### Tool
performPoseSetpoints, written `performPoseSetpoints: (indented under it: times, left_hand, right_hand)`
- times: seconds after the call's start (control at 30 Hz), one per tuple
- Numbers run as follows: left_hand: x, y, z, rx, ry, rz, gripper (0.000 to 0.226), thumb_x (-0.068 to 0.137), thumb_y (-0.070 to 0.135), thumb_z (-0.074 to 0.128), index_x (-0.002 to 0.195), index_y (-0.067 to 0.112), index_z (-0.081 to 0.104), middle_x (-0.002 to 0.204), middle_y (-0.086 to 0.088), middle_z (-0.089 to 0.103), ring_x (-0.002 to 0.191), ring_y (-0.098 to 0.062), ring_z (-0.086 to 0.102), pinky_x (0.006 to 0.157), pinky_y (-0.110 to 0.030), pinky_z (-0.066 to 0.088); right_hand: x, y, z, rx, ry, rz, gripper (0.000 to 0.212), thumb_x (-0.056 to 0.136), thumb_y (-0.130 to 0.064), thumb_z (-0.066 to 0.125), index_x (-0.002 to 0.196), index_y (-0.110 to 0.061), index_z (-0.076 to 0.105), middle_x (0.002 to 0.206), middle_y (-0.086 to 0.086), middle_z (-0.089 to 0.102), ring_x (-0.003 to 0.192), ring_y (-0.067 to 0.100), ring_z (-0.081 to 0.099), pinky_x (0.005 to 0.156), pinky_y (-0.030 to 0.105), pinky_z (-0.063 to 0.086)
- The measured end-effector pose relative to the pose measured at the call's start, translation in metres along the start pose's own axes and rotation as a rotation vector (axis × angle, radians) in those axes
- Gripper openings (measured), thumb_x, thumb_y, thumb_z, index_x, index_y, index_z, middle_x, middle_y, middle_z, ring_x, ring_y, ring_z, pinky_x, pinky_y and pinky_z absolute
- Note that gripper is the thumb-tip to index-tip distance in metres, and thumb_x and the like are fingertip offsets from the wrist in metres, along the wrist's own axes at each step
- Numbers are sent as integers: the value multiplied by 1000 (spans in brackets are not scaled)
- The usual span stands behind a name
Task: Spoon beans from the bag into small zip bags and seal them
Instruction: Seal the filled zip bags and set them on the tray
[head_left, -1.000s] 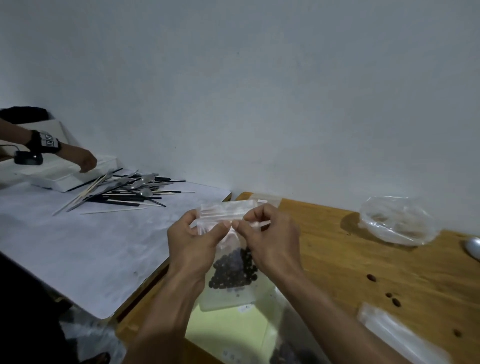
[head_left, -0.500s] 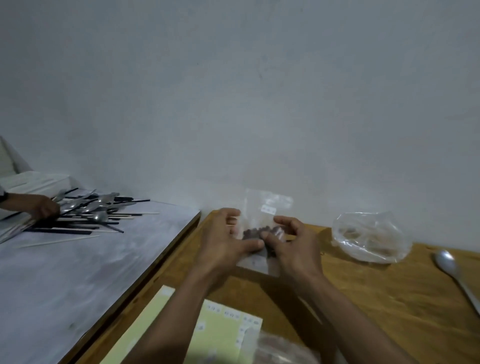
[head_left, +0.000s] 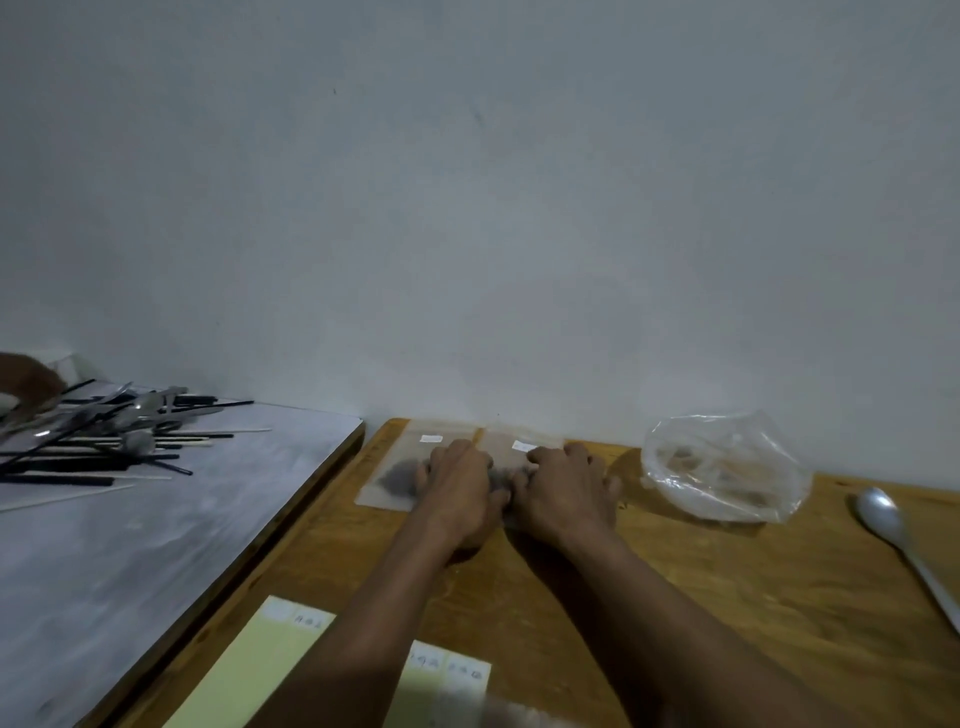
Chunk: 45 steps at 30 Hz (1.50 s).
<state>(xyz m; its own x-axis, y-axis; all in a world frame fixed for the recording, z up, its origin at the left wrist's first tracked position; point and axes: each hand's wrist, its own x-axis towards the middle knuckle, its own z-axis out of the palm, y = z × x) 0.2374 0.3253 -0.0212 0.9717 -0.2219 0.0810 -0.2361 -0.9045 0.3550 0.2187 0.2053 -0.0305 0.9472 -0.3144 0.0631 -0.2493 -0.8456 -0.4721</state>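
You are now pressing the filled zip bag (head_left: 501, 452), lifted earlier, onto the table (head_left: 727, 597) beside the bean bag (head_left: 722, 467); both hands' fingers (head_left: 582, 457) are lying flat.

Bare wooden tabletop (head_left: 727, 582) lies open to my right hand's (head_left: 563, 493) side; beyond it the crumpled clear plastic bag (head_left: 722, 467) and silver metal spoon (head_left: 883, 514) block the way, wall behind.

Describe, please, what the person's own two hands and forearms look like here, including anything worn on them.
Both forearms are bare as far as the frame shows, with no sleeves in view. The left hand and right hand wear no gloves, and no watch, band or ring shows on either. The picture is dim and soft, so finer marks cannot be made out.
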Motion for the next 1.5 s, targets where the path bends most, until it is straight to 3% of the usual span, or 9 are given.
performPoseSetpoints:
  times: [0.2,0.3,0.43,0.67,0.87,1.07,1.17,1.37,1.5]
  left_hand:
    - [-48,4,-17,-265,56,26,43,95,35,66,134,20,60,141,-2,58,130,-23,52,110,-51,42]
    - [-85,14,-28,-339,20,83,40,93,34,69,130,17,64,128,1,68,114,-13,62,100,-34,51]
    - [-137,36,-30,-463,-144,145,13,91,33,72,98,22,74,77,7,70,72,-6,66,77,-33,61]
    - [-194,69,-13,-311,-334,204,47,70,64,78,72,18,68,62,11,62,57,-2,54,58,-27,46]
    - [-204,79,-8,-512,-363,108,21,79,27,85,69,19,69,58,8,65,54,-2,59,56,-22,49]
    - [-185,58,-30,-1096,-154,-114,17,89,20,76,84,6,67,97,-30,70,83,-27,63,93,-55,53]
    - [-180,37,-45,-1240,-12,-201,16,89,20,75,87,6,68,106,-32,70,94,-39,69,99,-65,48]
    - [-186,-11,-82,-1303,77,-229,23,96,21,66,106,2,75,99,-17,78,91,-33,75,85,-42,60]
    - [-185,-58,-107,-1334,492,-332,27,91,22,73,99,-3,73,94,-16,77,86,-29,71,87,-45,58]
  right_hand:
    - [-36,4,-36,97,-10,-113,28,93,-39,61,116,-26,69,122,3,67,116,25,58,93,38,38]
    - [-68,18,-66,160,-127,-182,27,88,-38,70,111,-24,72,111,0,72,102,18,65,93,35,50]
    - [-114,45,-109,176,-242,-245,24,85,-29,77,107,-20,73,98,-4,72,87,8,65,74,19,49]
    - [-177,95,-146,-101,-454,-199,40,72,-45,85,105,-29,70,96,-14,67,84,1,59,63,17,42]
    - [-181,109,-136,98,-368,-141,28,76,-22,85,99,-25,69,90,-9,67,83,6,62,65,17,45]
    - [-155,84,-134,425,-83,-152,35,80,-39,81,110,-31,64,101,-11,64,91,9,63,71,25,51]
    - [-145,60,-113,786,-119,-89,25,81,-24,82,102,-14,72,85,-1,70,80,16,65,69,34,55]
    - [-141,-13,-77,1079,-241,-161,22,77,-8,84,96,-6,72,74,6,71,69,18,66,66,36,54]
    - [-145,-59,-47,1012,-186,-209,15,89,-30,74,92,-16,69,74,-5,67,64,10,62,54,18,47]
